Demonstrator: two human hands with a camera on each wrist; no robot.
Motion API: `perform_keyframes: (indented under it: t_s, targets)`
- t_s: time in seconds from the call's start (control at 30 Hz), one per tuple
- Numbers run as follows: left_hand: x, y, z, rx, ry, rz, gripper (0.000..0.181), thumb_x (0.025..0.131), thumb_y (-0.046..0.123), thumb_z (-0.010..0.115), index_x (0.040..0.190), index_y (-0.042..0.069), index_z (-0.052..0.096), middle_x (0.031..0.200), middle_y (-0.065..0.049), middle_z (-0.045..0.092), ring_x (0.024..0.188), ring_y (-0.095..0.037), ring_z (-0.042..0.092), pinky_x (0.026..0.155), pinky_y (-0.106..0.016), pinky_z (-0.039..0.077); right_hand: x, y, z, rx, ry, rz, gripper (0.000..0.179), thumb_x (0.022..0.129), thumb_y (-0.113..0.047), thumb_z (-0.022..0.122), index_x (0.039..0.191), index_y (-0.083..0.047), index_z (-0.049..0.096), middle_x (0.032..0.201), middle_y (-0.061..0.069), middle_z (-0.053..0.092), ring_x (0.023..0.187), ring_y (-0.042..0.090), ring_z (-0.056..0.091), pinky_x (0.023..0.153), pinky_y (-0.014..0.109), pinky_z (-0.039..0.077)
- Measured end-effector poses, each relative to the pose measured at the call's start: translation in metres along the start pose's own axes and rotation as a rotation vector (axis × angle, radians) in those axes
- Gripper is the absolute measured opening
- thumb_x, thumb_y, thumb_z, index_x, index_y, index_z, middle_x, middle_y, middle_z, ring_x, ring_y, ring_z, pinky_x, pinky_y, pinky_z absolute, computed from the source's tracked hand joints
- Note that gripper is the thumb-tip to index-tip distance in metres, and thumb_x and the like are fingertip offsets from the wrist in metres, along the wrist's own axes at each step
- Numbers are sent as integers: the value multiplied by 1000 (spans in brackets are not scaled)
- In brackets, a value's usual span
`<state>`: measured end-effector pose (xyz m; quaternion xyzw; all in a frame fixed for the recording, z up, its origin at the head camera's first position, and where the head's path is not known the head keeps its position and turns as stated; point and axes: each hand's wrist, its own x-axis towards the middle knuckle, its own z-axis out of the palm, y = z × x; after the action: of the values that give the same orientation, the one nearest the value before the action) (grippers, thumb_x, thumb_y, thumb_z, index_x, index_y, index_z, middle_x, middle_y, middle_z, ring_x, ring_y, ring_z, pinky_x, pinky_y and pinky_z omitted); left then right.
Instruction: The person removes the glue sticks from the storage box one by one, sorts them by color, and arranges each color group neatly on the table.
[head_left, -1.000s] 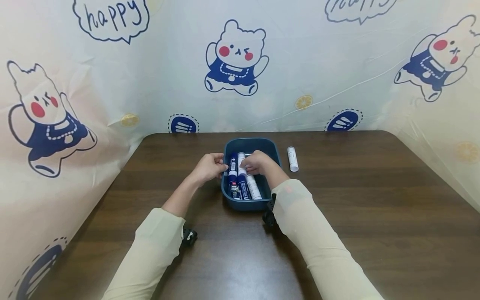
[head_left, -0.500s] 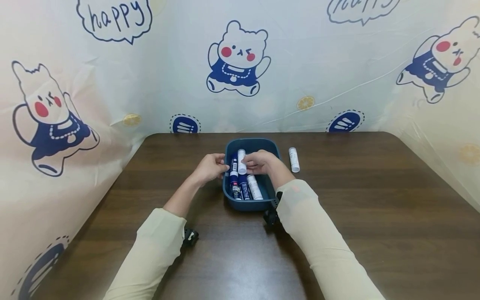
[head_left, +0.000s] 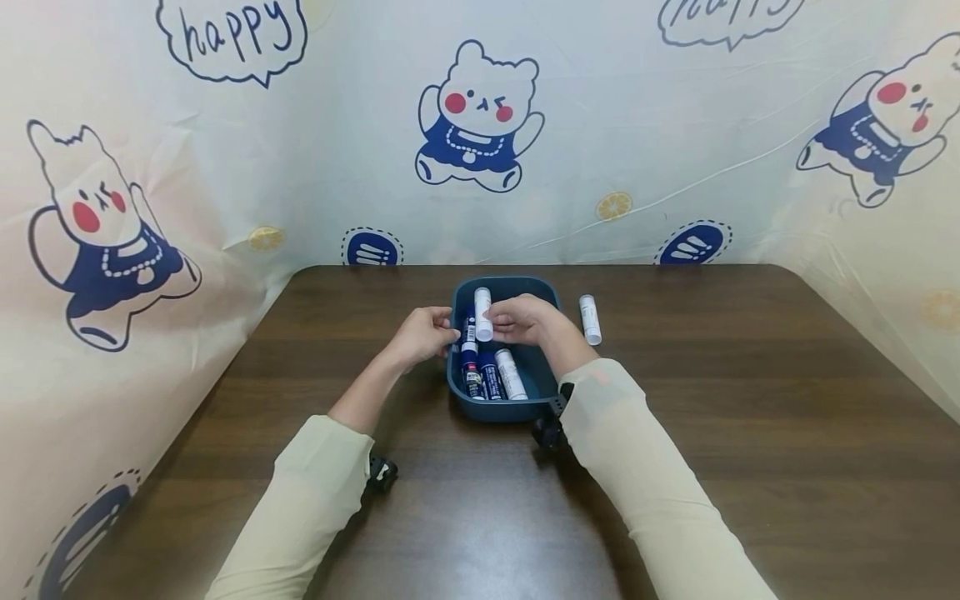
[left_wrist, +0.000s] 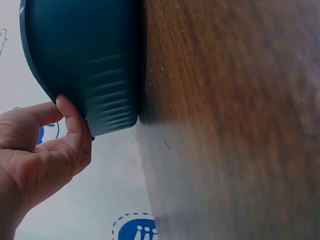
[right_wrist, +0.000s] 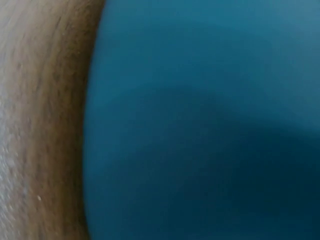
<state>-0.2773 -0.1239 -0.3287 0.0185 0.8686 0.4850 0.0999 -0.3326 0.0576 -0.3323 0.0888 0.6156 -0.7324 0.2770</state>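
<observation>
A blue plastic bin (head_left: 543,379) stands on the table, its outer wall large in the left wrist view. My left hand (head_left: 422,337) pinches its left rim between thumb and fingers; the left wrist view shows that hand (left_wrist: 55,150) at the bin's edge. My right hand (head_left: 528,321) reaches over the bin and pinches a white cylindrical tube (head_left: 483,315) near the far left of it. Dark blue marker-like sticks (head_left: 491,375) and another white tube (head_left: 511,375) lie inside. In the right wrist view, the blue wall (right_wrist: 200,125) fills most of the picture and hides the fingers.
A loose white tube (head_left: 590,320) lies on the wooden table (head_left: 750,417) just right of the bin. Behind the table's far edge hangs a pale printed cloth (head_left: 600,108). A small black camera (head_left: 547,432) sits under the right wrist, near the bin's front corner.
My right hand has lifted the white tube from among the sticks and moved it up and slightly away. The left hand stays at the rim.
</observation>
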Motion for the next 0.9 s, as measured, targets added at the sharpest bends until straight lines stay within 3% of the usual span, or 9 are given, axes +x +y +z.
perform_keyframes:
  t_s: [0.57, 0.9]
  targets:
    - [2, 2, 2, 7, 0, 6, 53, 92, 8, 55, 141, 0, 35, 109, -16, 52, 95, -27, 56, 74, -32, 53, -20, -14, -7, -98, -104, -122, 49, 86, -1, 62, 132, 0, 45, 121, 18, 49, 99, 27, 52, 92, 38, 45]
    - [1, -1, 0, 0, 3, -2, 53, 92, 8, 56, 141, 1, 35, 107, -16, 51, 93, -28, 56, 80, -39, 51, -24, -20, -13, -72, -105, -143, 50, 86, 0, 61, 133, 0, 44, 123, 17, 48, 100, 28, 51, 93, 40, 43]
